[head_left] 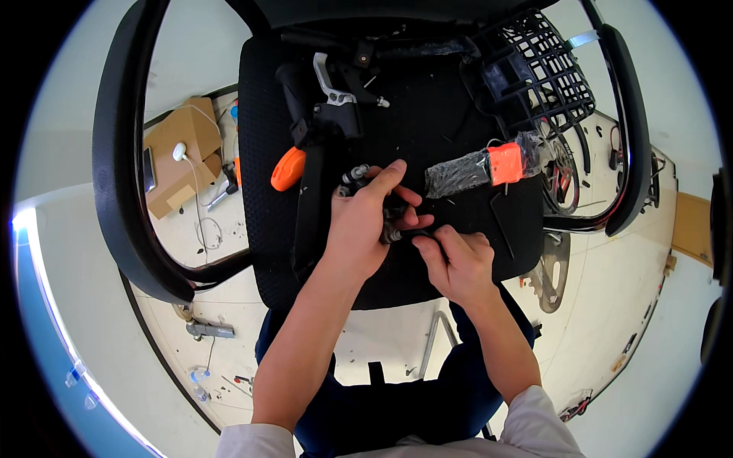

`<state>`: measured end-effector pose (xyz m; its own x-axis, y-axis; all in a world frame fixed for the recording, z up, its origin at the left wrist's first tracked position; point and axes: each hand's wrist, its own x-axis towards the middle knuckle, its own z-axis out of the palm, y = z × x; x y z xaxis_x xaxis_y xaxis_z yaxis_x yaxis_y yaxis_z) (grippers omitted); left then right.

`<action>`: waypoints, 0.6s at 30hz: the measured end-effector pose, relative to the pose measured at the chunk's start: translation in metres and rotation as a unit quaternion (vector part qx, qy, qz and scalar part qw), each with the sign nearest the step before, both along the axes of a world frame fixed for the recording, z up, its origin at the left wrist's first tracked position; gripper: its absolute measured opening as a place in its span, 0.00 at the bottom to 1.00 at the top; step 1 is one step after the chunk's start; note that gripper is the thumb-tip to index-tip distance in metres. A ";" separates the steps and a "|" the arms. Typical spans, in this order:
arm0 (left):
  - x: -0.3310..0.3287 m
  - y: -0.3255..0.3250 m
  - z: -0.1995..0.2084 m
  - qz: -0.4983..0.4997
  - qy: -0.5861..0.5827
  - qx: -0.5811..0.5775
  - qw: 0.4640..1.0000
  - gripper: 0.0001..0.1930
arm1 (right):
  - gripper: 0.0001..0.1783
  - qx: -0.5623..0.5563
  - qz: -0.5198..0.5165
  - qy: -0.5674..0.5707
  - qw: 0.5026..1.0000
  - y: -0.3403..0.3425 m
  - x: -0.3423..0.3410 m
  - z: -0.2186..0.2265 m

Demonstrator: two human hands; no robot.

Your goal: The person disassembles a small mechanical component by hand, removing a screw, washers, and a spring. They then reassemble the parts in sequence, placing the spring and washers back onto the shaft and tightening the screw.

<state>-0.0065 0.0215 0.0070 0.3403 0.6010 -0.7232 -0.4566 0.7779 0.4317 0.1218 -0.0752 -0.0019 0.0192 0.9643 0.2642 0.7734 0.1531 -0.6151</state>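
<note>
Over the front of a black chair seat [458, 252], my left hand [359, 225] is wrapped round a small black and silver metal part [353, 177]. Its silver ends stick out beyond the thumb and below the fingers; its middle is mostly hidden, so its exact kind does not show. Close beside it, my right hand [462, 263] pinches a thin black piece [420, 233] that reaches toward the part's lower silver end. Whether that piece is joined to the part I cannot tell. A black L-shaped hex key [502, 227] lies on the seat to the right of my hands.
On the seat lie a silver brake lever [327, 82], a black handlebar grip [292, 93], an orange-handled tool [288, 169] and a plastic-wrapped bundle [466, 172]. A black basket [538, 72] sits far right. Armrests [114, 153] flank the seat; a cardboard box [183, 145] stands left.
</note>
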 end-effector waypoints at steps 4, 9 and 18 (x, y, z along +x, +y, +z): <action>-0.004 -0.003 0.002 -0.063 -0.015 -0.029 0.997 0.10 | 0.17 0.047 0.030 0.005 0.998 -0.001 0.004 -0.006; -0.006 -0.014 -0.006 -0.131 -0.048 -0.105 0.985 0.12 | 0.19 0.129 0.092 -0.035 0.987 -0.002 0.016 -0.007; -0.005 -0.007 0.003 -0.106 -0.014 -0.054 0.993 0.13 | 0.18 0.037 0.079 0.059 0.994 0.003 0.009 0.004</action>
